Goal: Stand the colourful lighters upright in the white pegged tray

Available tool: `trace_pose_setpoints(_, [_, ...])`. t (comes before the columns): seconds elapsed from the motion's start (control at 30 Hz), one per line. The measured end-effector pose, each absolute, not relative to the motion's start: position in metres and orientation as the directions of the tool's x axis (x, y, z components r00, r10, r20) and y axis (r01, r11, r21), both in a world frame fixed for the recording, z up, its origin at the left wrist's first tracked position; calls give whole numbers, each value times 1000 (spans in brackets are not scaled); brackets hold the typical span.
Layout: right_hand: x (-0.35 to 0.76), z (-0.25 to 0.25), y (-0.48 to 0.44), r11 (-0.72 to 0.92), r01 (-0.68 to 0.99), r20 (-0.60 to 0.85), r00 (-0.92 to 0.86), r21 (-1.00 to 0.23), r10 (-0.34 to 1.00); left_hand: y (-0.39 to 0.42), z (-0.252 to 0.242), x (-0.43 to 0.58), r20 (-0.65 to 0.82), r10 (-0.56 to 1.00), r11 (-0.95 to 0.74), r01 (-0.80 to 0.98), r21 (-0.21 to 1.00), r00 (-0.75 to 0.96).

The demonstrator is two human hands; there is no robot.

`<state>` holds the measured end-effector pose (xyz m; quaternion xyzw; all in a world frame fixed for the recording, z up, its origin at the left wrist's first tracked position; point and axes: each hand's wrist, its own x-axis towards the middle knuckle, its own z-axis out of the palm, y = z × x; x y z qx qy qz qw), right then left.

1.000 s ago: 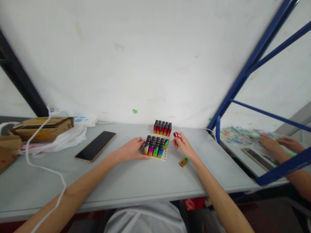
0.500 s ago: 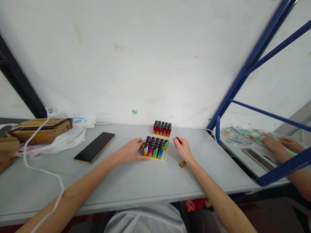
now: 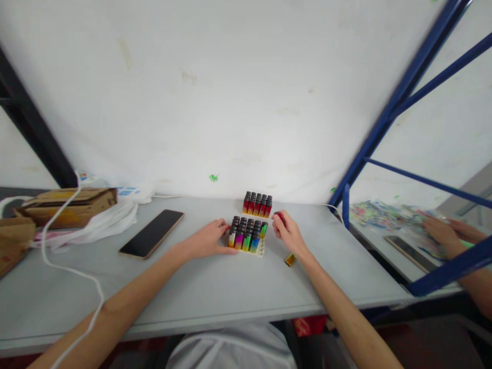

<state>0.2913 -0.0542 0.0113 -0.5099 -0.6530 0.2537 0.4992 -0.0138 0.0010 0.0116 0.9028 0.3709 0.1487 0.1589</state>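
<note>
Several lighters in mixed colours stand upright with black tops in a white tray, whose right-hand column shows bare slots at the front. My left hand grips the tray's left side, the thumb along its front corner. Just right of the tray, my right hand is closed on a red lighter, mostly covered by the fingers. A gold lighter lies on the table below that hand. Behind the tray stands a tight block of red lighters.
On the left lie a dark-screened phone, a cardboard box on white plastic, and a white cable crossing my left forearm. Blue metal framing rises on the right. Beyond it, another person's hands are over colourful wrappers.
My right hand has turned slightly, so more of the red lighter shows above the fingers. The left hand keeps its place at the tray. The view has shifted a little.
</note>
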Motion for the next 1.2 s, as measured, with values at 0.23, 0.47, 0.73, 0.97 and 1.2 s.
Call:
trace_pose_setpoints(0.23, [292, 22, -61, 521, 517, 572, -71, -680, 817, 1, 12, -13, 138, 714, -674, 622, 399, 686])
trace_pose_setpoints(0.47, [293, 17, -62, 531, 536, 503, -214, -656, 838, 2, 11, -15, 151, 701, -691, 613, 381, 697])
trace_pose_setpoints(0.73, [298, 15, -59, 516, 583, 426, -298, -627, 854, 2, 9, -15, 156, 708, -684, 613, 395, 689])
trace_pose_setpoints(0.97, [303, 16, -53, 455, 706, 328, -320, -543, 889, 1, 11, -14, 156, 712, -680, 617, 396, 685])
trace_pose_setpoints(1.2, [306, 24, -62, 343, 816, 187, -288, -465, 939, 3, 10, -14, 163, 707, -685, 611, 396, 688])
